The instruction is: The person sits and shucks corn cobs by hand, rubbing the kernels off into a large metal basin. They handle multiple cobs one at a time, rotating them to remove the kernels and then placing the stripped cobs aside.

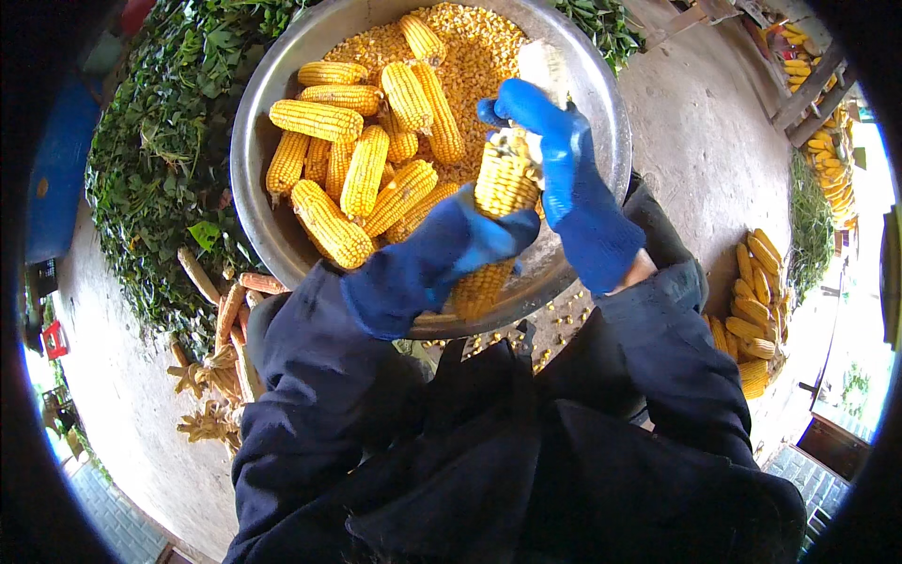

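My left hand (451, 247), in a blue work glove, is closed around a dried yellow corn cob (504, 176) over the near right part of a large metal basin (613, 134). My right hand (553, 141), gloved in the same blue, is at the cob's far end, thumb and fingers apart; a pale object lies against its palm, partly hidden, so its grip cannot be told. Near the cob's tip some kernels look uneven and dark. Several whole corn cobs (317, 121) lie in the basin's left half. Loose kernels (479, 53) fill the far part.
A heap of green leaves (176, 134) borders the basin on the left. Bare cobs (229, 317) and dry husks (211, 377) lie on the floor below it. More yellow corn cobs (754, 303) are piled at the right. Stray kernels (564, 321) dot the floor by the basin's near rim.
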`<state>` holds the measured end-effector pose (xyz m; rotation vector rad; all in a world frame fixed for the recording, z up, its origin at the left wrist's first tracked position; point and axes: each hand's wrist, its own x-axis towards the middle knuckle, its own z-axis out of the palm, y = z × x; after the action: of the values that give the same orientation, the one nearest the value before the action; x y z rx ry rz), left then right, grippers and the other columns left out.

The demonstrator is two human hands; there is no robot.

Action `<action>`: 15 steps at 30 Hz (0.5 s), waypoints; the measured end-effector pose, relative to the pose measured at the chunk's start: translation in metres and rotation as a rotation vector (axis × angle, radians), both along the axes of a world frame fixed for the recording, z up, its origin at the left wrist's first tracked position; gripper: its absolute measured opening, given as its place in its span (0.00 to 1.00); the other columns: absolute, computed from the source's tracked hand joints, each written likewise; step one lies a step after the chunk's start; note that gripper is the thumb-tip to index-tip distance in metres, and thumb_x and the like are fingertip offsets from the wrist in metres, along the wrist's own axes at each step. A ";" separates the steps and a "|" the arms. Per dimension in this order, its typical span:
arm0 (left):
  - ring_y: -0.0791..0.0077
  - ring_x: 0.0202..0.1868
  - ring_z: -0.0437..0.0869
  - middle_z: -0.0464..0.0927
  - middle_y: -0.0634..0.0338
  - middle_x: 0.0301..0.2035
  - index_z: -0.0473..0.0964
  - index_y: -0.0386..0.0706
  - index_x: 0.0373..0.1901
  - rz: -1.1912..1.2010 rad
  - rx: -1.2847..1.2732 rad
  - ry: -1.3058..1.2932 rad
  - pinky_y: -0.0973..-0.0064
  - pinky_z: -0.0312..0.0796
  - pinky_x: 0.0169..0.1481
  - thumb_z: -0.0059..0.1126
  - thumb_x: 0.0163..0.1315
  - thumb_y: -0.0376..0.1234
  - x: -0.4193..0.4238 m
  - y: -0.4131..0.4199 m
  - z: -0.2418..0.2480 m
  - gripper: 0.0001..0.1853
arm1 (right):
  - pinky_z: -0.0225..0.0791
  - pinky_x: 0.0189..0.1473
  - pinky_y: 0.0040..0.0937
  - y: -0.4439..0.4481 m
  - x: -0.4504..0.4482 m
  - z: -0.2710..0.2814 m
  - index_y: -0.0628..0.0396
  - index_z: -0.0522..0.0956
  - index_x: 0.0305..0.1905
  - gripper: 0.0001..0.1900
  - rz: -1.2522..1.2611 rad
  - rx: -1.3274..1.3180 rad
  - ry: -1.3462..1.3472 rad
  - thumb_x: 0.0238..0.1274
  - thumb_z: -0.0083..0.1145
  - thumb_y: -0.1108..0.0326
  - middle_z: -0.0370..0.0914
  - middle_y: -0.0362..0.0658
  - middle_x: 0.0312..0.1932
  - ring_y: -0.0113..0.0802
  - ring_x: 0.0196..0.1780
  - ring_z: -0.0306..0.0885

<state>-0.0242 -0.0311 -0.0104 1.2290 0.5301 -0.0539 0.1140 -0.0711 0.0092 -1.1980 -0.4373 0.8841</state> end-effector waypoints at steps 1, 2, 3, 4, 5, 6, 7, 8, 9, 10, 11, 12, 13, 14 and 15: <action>0.72 0.38 0.83 0.79 0.61 0.42 0.71 0.41 0.54 0.015 0.308 -0.082 0.71 0.76 0.42 0.52 0.68 0.38 0.006 -0.005 -0.034 0.17 | 0.76 0.52 0.34 0.011 -0.007 0.001 0.62 0.78 0.52 0.20 -0.124 -0.153 -0.006 0.60 0.64 0.60 0.80 0.46 0.44 0.40 0.50 0.82; 0.72 0.38 0.82 0.79 0.63 0.44 0.71 0.43 0.55 0.087 0.613 -0.109 0.70 0.75 0.43 0.49 0.70 0.41 0.007 -0.009 -0.066 0.17 | 0.75 0.53 0.34 0.015 -0.008 -0.005 0.61 0.78 0.52 0.20 -0.053 -0.145 0.000 0.61 0.63 0.60 0.80 0.46 0.45 0.40 0.51 0.82; 0.73 0.38 0.82 0.79 0.63 0.42 0.71 0.43 0.55 0.024 0.683 -0.057 0.70 0.75 0.44 0.52 0.68 0.40 0.009 -0.007 -0.061 0.17 | 0.74 0.55 0.34 0.014 -0.001 -0.016 0.61 0.78 0.53 0.19 -0.015 -0.149 -0.011 0.61 0.61 0.61 0.80 0.47 0.46 0.40 0.51 0.81; 0.73 0.38 0.82 0.80 0.63 0.41 0.72 0.43 0.54 -0.048 0.756 -0.017 0.69 0.75 0.45 0.55 0.67 0.39 0.014 -0.005 -0.046 0.17 | 0.72 0.57 0.35 0.008 0.010 -0.021 0.61 0.77 0.54 0.19 0.028 -0.082 -0.013 0.62 0.60 0.61 0.80 0.47 0.47 0.40 0.53 0.81; 0.73 0.38 0.82 0.80 0.63 0.40 0.72 0.43 0.54 -0.009 0.453 -0.040 0.70 0.76 0.43 0.57 0.65 0.39 0.013 -0.003 -0.028 0.18 | 0.71 0.60 0.35 0.001 0.020 -0.024 0.61 0.77 0.55 0.19 0.072 -0.016 -0.017 0.63 0.59 0.61 0.80 0.48 0.49 0.41 0.54 0.80; 0.74 0.38 0.83 0.81 0.63 0.39 0.73 0.43 0.54 0.029 0.155 -0.048 0.70 0.76 0.42 0.60 0.64 0.38 0.012 0.002 0.000 0.18 | 0.67 0.59 0.32 -0.002 0.019 -0.011 0.59 0.80 0.50 0.22 0.068 0.042 0.026 0.61 0.58 0.52 0.81 0.44 0.45 0.33 0.52 0.78; 0.74 0.35 0.83 0.81 0.61 0.36 0.74 0.41 0.51 0.087 -0.217 0.041 0.72 0.76 0.37 0.64 0.60 0.37 0.008 0.006 0.019 0.19 | 0.66 0.62 0.33 -0.009 0.032 -0.014 0.59 0.79 0.53 0.22 0.180 0.150 -0.024 0.65 0.54 0.53 0.81 0.46 0.50 0.36 0.56 0.77; 0.75 0.34 0.83 0.81 0.61 0.36 0.74 0.40 0.51 0.076 -0.243 0.078 0.73 0.76 0.35 0.63 0.61 0.37 0.004 0.011 0.027 0.18 | 0.64 0.65 0.34 -0.014 0.036 -0.010 0.59 0.78 0.54 0.22 0.218 0.182 -0.174 0.67 0.52 0.52 0.80 0.47 0.52 0.36 0.58 0.76; 0.75 0.32 0.83 0.81 0.60 0.35 0.74 0.40 0.50 0.056 -0.269 0.114 0.75 0.76 0.33 0.62 0.62 0.37 0.003 0.015 0.033 0.18 | 0.66 0.63 0.33 -0.017 0.033 0.003 0.59 0.78 0.56 0.22 0.269 0.175 -0.274 0.66 0.54 0.54 0.80 0.46 0.52 0.35 0.58 0.77; 0.75 0.33 0.82 0.80 0.61 0.34 0.74 0.37 0.49 0.046 -0.250 0.152 0.74 0.77 0.35 0.62 0.62 0.37 0.004 0.018 0.037 0.18 | 0.67 0.62 0.33 -0.020 0.030 0.016 0.59 0.77 0.57 0.22 0.315 0.168 -0.378 0.65 0.56 0.55 0.80 0.46 0.53 0.34 0.57 0.77; 0.74 0.33 0.82 0.80 0.61 0.34 0.74 0.37 0.49 0.049 -0.214 0.078 0.74 0.77 0.35 0.62 0.63 0.37 0.004 0.017 0.033 0.18 | 0.68 0.61 0.32 -0.022 0.027 0.029 0.60 0.76 0.58 0.22 0.357 0.167 -0.483 0.64 0.59 0.57 0.80 0.45 0.53 0.33 0.56 0.77; 0.74 0.33 0.83 0.80 0.61 0.34 0.74 0.37 0.49 0.048 -0.178 0.008 0.74 0.77 0.35 0.62 0.63 0.37 0.005 0.013 0.025 0.17 | 0.70 0.59 0.31 -0.024 0.021 0.032 0.60 0.76 0.58 0.22 0.374 0.098 -0.411 0.63 0.61 0.59 0.80 0.45 0.52 0.31 0.54 0.78; 0.73 0.33 0.83 0.79 0.61 0.34 0.74 0.37 0.49 0.046 -0.141 -0.062 0.74 0.78 0.36 0.61 0.63 0.37 0.007 0.009 0.019 0.17 | 0.72 0.57 0.30 -0.023 0.016 0.032 0.60 0.76 0.58 0.23 0.390 0.029 -0.338 0.61 0.64 0.61 0.81 0.44 0.50 0.29 0.52 0.79; 0.72 0.34 0.83 0.79 0.62 0.34 0.74 0.38 0.49 0.045 -0.122 -0.110 0.73 0.77 0.37 0.60 0.64 0.37 0.009 0.006 0.015 0.16 | 0.75 0.50 0.27 -0.019 0.013 0.023 0.60 0.77 0.57 0.23 0.336 0.073 -0.235 0.57 0.68 0.66 0.81 0.41 0.46 0.25 0.48 0.79; 0.71 0.35 0.83 0.79 0.63 0.35 0.74 0.39 0.50 0.060 -0.320 -0.169 0.73 0.77 0.39 0.60 0.64 0.37 0.009 0.005 -0.004 0.16 | 0.75 0.46 0.26 -0.010 0.007 0.010 0.59 0.80 0.53 0.20 0.263 0.100 -0.266 0.57 0.68 0.64 0.82 0.40 0.41 0.24 0.43 0.80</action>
<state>-0.0150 -0.0259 -0.0140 0.8956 0.3933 0.0162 0.1206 -0.0807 0.0190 -1.1870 -0.8599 0.9170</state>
